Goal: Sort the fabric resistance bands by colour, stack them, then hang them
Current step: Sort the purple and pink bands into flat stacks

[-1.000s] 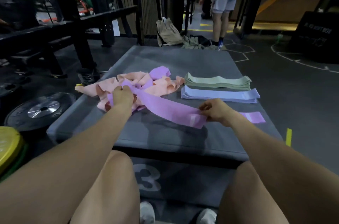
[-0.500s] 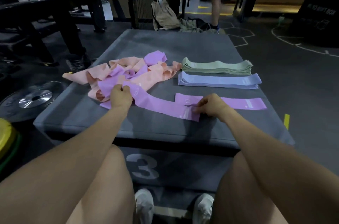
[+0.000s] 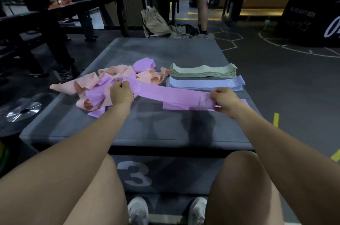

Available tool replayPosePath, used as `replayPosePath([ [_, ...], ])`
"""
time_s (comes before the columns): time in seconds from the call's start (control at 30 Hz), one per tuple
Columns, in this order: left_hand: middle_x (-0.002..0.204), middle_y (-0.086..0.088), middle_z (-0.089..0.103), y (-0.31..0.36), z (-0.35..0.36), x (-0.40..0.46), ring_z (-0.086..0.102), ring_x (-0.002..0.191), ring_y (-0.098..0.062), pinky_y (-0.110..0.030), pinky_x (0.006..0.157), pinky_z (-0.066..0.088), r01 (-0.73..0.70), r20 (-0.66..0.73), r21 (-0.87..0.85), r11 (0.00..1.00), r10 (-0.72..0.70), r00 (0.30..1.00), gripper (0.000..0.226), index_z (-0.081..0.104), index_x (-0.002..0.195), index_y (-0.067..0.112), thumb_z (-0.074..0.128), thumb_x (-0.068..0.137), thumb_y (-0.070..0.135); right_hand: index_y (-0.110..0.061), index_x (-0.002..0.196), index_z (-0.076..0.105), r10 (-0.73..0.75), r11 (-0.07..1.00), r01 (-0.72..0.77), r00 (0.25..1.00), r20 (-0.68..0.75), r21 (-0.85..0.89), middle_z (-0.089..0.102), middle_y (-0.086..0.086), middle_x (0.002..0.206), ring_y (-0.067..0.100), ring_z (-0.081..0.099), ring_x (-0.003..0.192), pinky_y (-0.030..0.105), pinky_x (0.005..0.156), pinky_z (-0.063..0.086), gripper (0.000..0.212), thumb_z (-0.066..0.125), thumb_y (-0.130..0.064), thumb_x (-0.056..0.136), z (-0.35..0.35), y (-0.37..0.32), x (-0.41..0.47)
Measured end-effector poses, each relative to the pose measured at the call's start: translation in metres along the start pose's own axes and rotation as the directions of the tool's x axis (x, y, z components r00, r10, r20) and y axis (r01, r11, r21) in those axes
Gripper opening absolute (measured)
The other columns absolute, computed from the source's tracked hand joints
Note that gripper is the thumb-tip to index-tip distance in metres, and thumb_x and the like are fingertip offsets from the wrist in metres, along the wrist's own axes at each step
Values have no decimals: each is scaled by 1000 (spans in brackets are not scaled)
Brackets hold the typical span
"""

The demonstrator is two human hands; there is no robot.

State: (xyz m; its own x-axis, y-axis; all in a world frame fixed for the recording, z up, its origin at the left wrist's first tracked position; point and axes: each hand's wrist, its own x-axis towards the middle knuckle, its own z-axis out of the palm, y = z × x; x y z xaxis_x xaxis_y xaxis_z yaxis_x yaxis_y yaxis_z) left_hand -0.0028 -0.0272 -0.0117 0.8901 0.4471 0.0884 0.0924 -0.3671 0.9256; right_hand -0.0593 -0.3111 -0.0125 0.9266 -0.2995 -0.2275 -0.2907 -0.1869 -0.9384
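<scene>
A purple band is stretched flat between my hands above the grey plyo box. My left hand grips its left end beside a tangled heap of pink and purple bands. My right hand pinches its right end over another purple band lying flat on the box. Behind them sit a neat stack of green bands and a stack of blue bands.
A weight plate lies on the floor to the left, by a black rack. A beige bag and a standing person's legs are beyond the box. A black soft box stands at the far right.
The held purple band has been pulled out of the heap and drawn taut. My right hand moved right with its end, over the flat purple band.
</scene>
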Motion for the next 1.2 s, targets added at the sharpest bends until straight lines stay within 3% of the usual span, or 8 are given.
replayPosePath([
  [0.13, 112, -27, 61, 5, 34, -13, 58, 103, -44, -48, 87, 47, 64, 97, -8, 998, -63, 993, 37, 59, 114, -2, 39, 91, 18, -6, 89, 62, -64, 993, 36, 966, -249, -114, 54, 10, 72, 19, 47, 57, 27, 54, 45, 10, 60, 1, 82, -40, 13, 14],
  [0.27, 106, -30, 63, 6, 67, -31, 61, 97, -45, -48, 87, 50, 47, 204, 59, 997, -58, 977, 33, 63, 103, -5, 42, 91, 18, 1, 97, 63, -53, 985, -17, 916, -398, -169, 60, 12, 82, 24, 54, 66, 32, 70, 50, 25, 74, -8, 76, -74, 27, 24],
  [0.37, 89, -23, 61, 6, 83, -41, 61, 85, -35, -39, 80, 51, 54, 235, 98, 994, -76, 969, 24, 60, 79, 3, 44, 91, 16, -3, 96, 66, -100, 969, -7, 903, -418, -246, 59, 10, 86, 21, 53, 77, 26, 72, 41, 21, 73, -9, 78, -86, 35, 29],
  [0.43, 82, -20, 57, 1, 91, -41, 62, 83, -37, -44, 80, 51, 50, 240, 138, 989, -82, 967, 27, 52, 66, 8, 45, 91, 16, -4, 96, 66, -123, 964, 8, 898, -421, -265, 62, 10, 89, 19, 54, 82, 23, 73, 38, 20, 73, -9, 78, -89, 39, 33],
  [0.63, 77, -22, 57, -7, 95, -41, 52, 73, -29, -43, 78, 50, -25, 272, 303, 953, -61, 960, 31, 46, 59, 10, 48, 90, 13, -2, 100, 65, -152, 945, 24, 914, -375, -326, 64, 13, 88, 23, 56, 82, 15, 57, 38, 17, 66, -10, 84, -90, 51, 39],
  [0.77, 76, -25, 55, -1, 96, -44, 58, 81, -39, -36, 68, 44, -82, 271, 397, 914, -31, 962, 43, 44, 53, 8, 49, 93, 21, -2, 101, 67, -144, 927, -2, 921, -362, -375, 67, 18, 105, 30, 59, 98, 21, 73, 35, 19, 55, -10, 88, -91, 53, 41],
  [0.93, 105, -23, 65, -2, 94, -40, 59, 100, -37, -34, 79, 44, -118, 244, 427, 897, 11, 970, 22, 66, 93, -4, 51, 92, 13, -4, 104, 66, -176, 923, 20, 910, -376, -384, 66, 18, 107, 31, 60, 101, 22, 78, 39, 20, 56, -6, 86, -93, 56, 43],
  [1.2, 105, -18, 67, -8, 96, -38, 60, 98, -34, -27, 74, 39, -74, 198, 416, 906, -11, 980, 19, 69, 95, 1, 56, 90, 13, -4, 98, 66, -194, 929, 20, 876, -442, -368, 67, 18, 103, 33, 60, 96, 27, 77, 42, 17, 54, -3, 85, -90, 59, 45],
])
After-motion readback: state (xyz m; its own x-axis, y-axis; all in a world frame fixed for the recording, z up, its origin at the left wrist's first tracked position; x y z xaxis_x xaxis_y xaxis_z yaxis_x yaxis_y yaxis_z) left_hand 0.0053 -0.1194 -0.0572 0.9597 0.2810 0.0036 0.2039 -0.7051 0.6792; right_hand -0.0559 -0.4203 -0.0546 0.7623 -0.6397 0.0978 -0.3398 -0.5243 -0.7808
